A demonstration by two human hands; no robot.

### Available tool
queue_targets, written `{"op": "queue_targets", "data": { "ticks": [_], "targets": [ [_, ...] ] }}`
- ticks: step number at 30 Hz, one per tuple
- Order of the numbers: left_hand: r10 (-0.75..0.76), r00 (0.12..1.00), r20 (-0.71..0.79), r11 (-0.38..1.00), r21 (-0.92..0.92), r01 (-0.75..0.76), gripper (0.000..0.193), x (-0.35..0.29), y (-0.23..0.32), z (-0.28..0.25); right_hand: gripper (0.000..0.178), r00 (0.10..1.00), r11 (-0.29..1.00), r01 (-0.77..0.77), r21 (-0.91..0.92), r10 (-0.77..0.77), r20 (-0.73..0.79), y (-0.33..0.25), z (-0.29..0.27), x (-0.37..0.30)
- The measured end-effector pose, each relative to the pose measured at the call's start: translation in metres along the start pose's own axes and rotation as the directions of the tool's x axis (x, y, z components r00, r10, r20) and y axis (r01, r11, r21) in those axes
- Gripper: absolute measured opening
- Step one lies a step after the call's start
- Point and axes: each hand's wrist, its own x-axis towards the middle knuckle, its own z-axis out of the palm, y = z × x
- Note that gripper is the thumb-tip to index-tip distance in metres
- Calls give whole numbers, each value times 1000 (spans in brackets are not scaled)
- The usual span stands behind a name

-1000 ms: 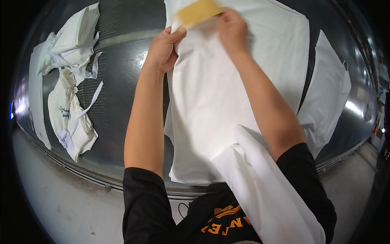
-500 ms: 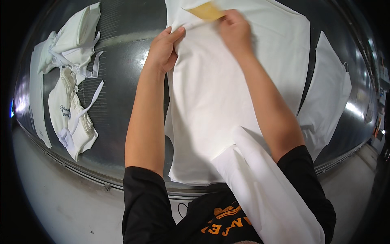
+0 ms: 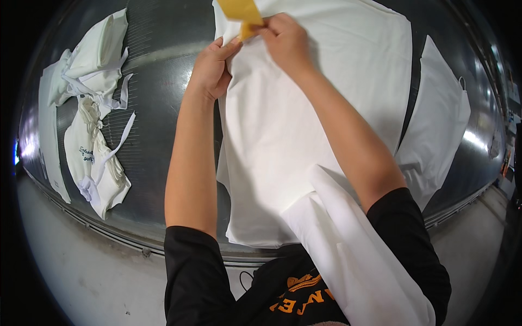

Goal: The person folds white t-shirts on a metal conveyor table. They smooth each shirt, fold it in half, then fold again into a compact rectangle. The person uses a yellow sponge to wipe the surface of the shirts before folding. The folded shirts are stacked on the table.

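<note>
A large white cloth garment (image 3: 283,141) lies spread before me, and a sleeve-like length (image 3: 348,244) of it drapes over the table's near edge against my body. At its upper left edge my left hand (image 3: 213,68) is closed, pinching the fabric between thumb and fingers. Just right of it, my right hand (image 3: 285,43) is closed on a flat yellow sheet (image 3: 239,10), which sticks out beyond the fingers. A narrower yellow part reaches down to my left fingertips; motion blurs it, and I cannot tell whether it is the same sheet.
Several folded white cloth pieces with ties (image 3: 95,141) lie at the left, one bearing dark lettering. Another white cloth (image 3: 437,119) with a small loop rests right of the garment. All lie on a dark, shiny table (image 3: 163,81) with ruled marks.
My right hand has moved left with the yellow sheet, close to my left hand. The left hand has shifted slightly left, and the garment's upper edge with it.
</note>
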Motion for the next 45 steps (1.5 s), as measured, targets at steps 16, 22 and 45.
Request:
{"op": "queue_targets", "data": {
  "ticks": [16, 22, 45],
  "targets": [
    [38, 999, 24, 999, 4, -39, 39, 3, -1, -4, 9, 994, 993, -74, 90, 81, -74, -10, 18, 0],
    [39, 999, -18, 999, 23, -39, 39, 6, -4, -11, 9, 972, 1000, -23, 13, 25, -233, -14, 16, 10],
    [67, 998, 4, 998, 11, -67, 34, -2, 0, 2, 12, 949, 960, 264, -89, -276, -155, -11, 1, 0]
  ]
}}
